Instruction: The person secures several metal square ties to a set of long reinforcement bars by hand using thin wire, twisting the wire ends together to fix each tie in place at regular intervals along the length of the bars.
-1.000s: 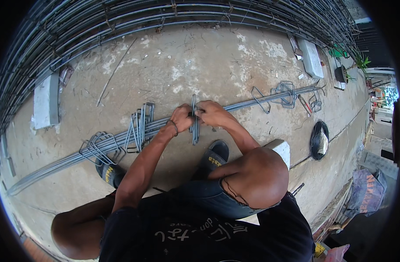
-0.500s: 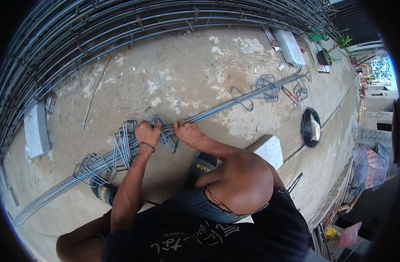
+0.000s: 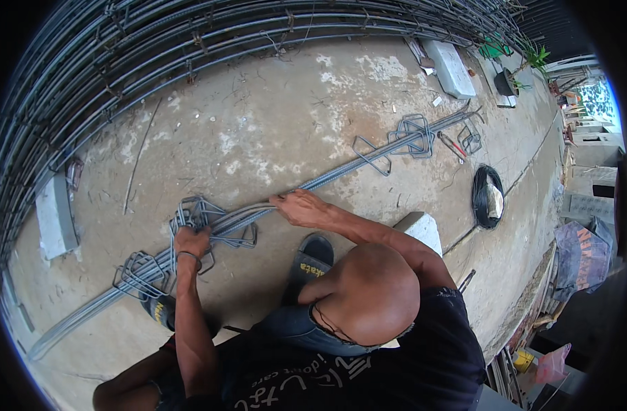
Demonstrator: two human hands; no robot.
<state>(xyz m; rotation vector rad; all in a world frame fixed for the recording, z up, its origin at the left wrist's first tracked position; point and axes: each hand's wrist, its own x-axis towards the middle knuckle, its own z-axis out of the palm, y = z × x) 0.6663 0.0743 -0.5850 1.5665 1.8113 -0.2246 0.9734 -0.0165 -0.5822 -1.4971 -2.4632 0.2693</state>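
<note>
Black plant pot (image 3: 504, 85) holding a green leafy plant (image 3: 536, 59), your left hand (image 3: 192, 240) stretched straight ahead, fingers curled on grey square-bent steel stirrups (image 3: 198, 208) around long grey steel rods (image 3: 348, 167), your right hand (image 3: 297, 207) angled inward, fingers wrapped over those rods along the concrete floor (image 3: 259, 123)

Ribbed grey metal rods (image 3: 334, 175), smooth metal stirrups (image 3: 198, 207), rough matt concrete floor (image 3: 272, 137), matt cloth shirt (image 3: 416, 356)

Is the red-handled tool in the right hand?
No, the red-handled tool lies on the floor, beside the metal rods that the right hand grips.
</note>
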